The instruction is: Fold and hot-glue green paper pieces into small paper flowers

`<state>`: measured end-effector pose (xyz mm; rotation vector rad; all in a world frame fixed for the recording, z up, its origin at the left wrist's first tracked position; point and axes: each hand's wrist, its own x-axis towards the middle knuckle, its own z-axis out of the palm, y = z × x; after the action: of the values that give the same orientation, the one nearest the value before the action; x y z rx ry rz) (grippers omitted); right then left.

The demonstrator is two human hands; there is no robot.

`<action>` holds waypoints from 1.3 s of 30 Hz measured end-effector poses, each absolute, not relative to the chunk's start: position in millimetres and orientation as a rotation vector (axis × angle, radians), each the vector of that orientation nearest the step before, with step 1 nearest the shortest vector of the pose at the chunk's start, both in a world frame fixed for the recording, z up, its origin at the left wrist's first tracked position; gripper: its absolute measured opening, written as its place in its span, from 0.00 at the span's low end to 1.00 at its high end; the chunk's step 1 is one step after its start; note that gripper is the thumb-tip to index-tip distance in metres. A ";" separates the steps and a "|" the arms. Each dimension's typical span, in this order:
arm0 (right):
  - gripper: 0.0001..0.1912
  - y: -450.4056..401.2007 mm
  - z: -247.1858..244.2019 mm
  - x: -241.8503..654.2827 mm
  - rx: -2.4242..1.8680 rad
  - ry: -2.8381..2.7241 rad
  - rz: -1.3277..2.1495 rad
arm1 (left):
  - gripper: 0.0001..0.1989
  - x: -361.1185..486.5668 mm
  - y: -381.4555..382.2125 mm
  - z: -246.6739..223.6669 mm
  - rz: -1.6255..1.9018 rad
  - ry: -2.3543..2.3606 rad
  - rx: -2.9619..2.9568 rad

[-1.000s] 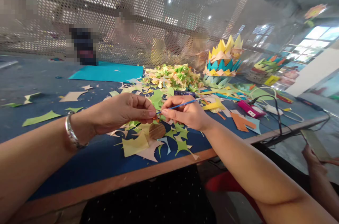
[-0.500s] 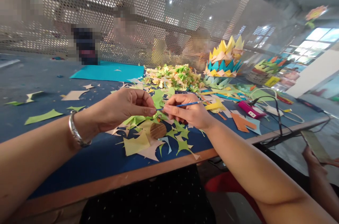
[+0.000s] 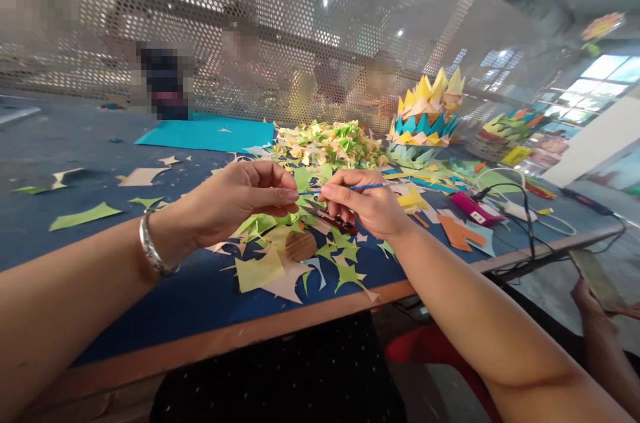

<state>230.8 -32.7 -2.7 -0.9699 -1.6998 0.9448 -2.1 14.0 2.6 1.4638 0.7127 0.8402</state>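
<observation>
A thin blue stick [image 3: 367,187] runs nearly level between my two hands above the table. My right hand [image 3: 365,203] pinches it between thumb and fingers, and its far end sticks out past the knuckles. My left hand [image 3: 255,196], with a silver bangle on the wrist, is closed in a pinch at the stick's other tip; the fingertips cover any small piece there. Dark red scissors [image 3: 343,223] lie partly hidden under my right hand. Below are green and cream paper scraps [image 3: 257,269] and a round wooden disc [image 3: 301,245].
A heap of small folded papers [image 3: 330,144] lies behind my hands, beside a blue sheet [image 3: 210,133]. Tiered paper crowns [image 3: 425,119] stand at the back right. A magenta power adapter [image 3: 477,209] with cables sits on the right. Another person's hand [image 3: 593,306] holds a phone at far right.
Both hands have risen slightly and the right has shifted a little right, showing more of the stick between them. The scissors under my right hand now show.
</observation>
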 end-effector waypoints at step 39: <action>0.05 -5.1 23.4 216.7 -1.116 -2.131 0.603 | 0.24 -2.3 16.0 -10.8 0.939 0.812 1.124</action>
<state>216.7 -5.1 23.4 -1.1162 -2.1307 0.6030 -2.3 16.0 -10.8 1.1243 0.8120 0.9388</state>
